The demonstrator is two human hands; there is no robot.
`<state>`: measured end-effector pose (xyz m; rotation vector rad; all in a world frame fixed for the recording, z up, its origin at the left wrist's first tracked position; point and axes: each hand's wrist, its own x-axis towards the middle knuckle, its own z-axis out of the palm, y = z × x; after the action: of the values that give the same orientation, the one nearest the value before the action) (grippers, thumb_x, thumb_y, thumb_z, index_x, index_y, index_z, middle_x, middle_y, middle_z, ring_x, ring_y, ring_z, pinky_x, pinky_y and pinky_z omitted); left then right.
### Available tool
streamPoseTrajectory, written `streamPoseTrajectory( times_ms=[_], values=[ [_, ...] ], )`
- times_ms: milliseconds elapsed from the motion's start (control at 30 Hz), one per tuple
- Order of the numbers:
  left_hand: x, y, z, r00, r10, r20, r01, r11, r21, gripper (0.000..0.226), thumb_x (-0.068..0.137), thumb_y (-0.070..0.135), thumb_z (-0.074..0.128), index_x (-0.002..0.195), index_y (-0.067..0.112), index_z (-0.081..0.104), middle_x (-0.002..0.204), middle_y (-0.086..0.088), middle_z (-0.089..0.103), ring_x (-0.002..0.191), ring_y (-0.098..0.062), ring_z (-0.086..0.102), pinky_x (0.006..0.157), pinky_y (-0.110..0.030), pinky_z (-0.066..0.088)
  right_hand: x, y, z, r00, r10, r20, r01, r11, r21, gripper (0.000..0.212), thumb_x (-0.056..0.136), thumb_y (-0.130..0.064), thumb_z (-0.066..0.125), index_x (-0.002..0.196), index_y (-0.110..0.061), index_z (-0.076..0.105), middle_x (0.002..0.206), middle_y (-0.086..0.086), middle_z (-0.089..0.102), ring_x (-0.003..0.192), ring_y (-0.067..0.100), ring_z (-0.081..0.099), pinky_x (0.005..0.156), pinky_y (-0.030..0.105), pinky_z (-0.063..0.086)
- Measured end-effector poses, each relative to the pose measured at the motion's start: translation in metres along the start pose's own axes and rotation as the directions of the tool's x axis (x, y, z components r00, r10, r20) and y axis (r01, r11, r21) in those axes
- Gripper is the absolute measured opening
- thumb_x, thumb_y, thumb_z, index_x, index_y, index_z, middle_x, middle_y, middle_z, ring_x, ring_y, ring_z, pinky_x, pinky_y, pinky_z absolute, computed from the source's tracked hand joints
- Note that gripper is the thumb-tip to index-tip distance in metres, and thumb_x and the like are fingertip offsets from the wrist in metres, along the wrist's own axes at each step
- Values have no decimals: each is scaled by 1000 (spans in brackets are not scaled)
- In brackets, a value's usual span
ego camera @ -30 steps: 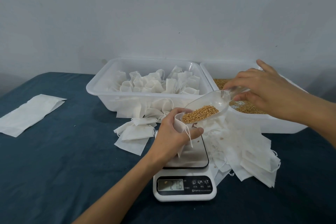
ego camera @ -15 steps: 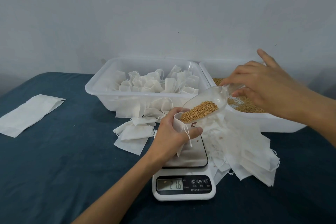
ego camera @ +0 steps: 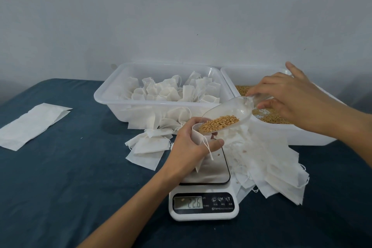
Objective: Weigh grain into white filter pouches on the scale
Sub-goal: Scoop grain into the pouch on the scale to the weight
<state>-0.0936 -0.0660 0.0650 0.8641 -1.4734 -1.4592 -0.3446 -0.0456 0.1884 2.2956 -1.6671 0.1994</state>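
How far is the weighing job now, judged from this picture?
Done: filled pouches sit in the left tub. In hand: left hand holds an open pouch on the scale, reading 22.6; right hand tilts the scoop of grain into it. Left: empty pouches beside the scale.

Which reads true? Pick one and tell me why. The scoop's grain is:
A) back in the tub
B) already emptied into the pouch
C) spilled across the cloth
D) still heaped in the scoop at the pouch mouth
D: grain lies heaped in the scoop, tipped at the mouth of the pouch that the left hand holds.
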Motion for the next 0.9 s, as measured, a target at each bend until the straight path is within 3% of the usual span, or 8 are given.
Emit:
streamPoseTrajectory(
  times_ms=[267,433,533,600,667,733,833,900],
  values=[
    [0,1,0,1000,1,-2,-1,1000,-4,49,84,7,86,124,23,64,102,0,79,93,-10,75,74,-15,54,-1,12,17,1000,18,12,-20,985,169,24,96,-19,64,118,-31,65,103,-21,59,111,15,57,123,51,7],
    [-1,2,1,1000,6,-21,-6,1000,4,45,84,7,86,120,22,65,105,-2,77,100,-22,74,77,-18,54,1,13,21,997,39,66,-57,953,299,21,98,-20,63,113,-35,63,112,-20,64,113,4,57,123,43,8],
    [-1,1,0,1000,7,-24,-7,1000,15,41,84,8,86,117,19,65,102,4,76,100,-24,74,77,-20,55,-2,12,23,995,70,73,-96,876,472,22,96,-17,66,114,-27,68,111,-21,69,110,-8,61,109,18,37],
    [0,0,1,1000,1,-21,-1,1000,26,45,85,9,86,121,24,65,101,7,75,101,-25,74,79,-22,56,-4,18,26,992,105,69,-126,827,547,21,95,-14,66,112,-27,68,107,-23,70,106,-16,59,87,2,40],
    [0,-2,1,1000,2,-21,-1,999,39,45,86,10,85,122,27,64,100,7,75,103,-26,73,83,-25,56,-4,32,32,984,166,68,-176,815,553,18,96,-16,65,107,-30,66,108,-23,68,102,-21,57,80,-1,39],
    [0,-4,0,1000,16,-26,-15,999,45,44,86,10,84,122,27,64,101,6,75,102,-23,73,84,-26,56,-2,51,43,955,287,77,-284,809,515,17,96,-18,66,106,-31,63,112,-18,66,102,-14,59,78,4,41],
    [1,-6,-2,999,46,-30,-44,998,46,42,87,10,82,121,26,65,101,5,75,98,-16,74,77,-17,54,2,80,64,843,520,140,-534,775,339,26,96,-21,68,120,-16,62,122,3,65,111,18,61,89,28,46],
    [2,-8,-2,998,59,-28,-58,998,41,40,87,10,81,120,25,66,100,3,76,96,-13,73,76,-15,52,2,93,77,782,591,198,-623,753,211,29,95,-25,68,120,-9,63,121,9,66,110,27,62,92,36,48]
  ],
)
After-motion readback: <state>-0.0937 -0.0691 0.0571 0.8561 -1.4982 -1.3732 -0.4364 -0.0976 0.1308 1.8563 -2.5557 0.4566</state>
